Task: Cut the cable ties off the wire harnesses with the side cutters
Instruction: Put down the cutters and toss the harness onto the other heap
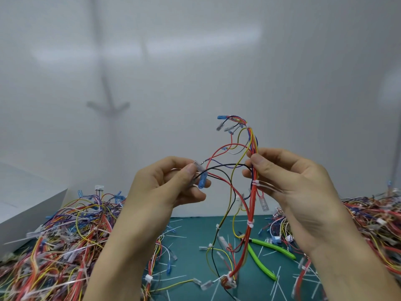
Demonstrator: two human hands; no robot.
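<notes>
Here you held one harness (249, 213) up between both hands, its main run hanging nearly upright. Your right hand (288, 187) pinched the bundle just above a white tie (255, 182); your left hand (165, 187) pinched two branch terminals (200, 173) off to the side. The cutters (264, 255) lay on the mat (191, 231) below, green handles pointing right and toward you, nearer your right hand, which I judged must let go to reach them.

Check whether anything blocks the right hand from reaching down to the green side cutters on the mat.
Partly. The held harness hangs over the side cutters, crossing their head; the right hand is itself full, pinching those wires.
</notes>
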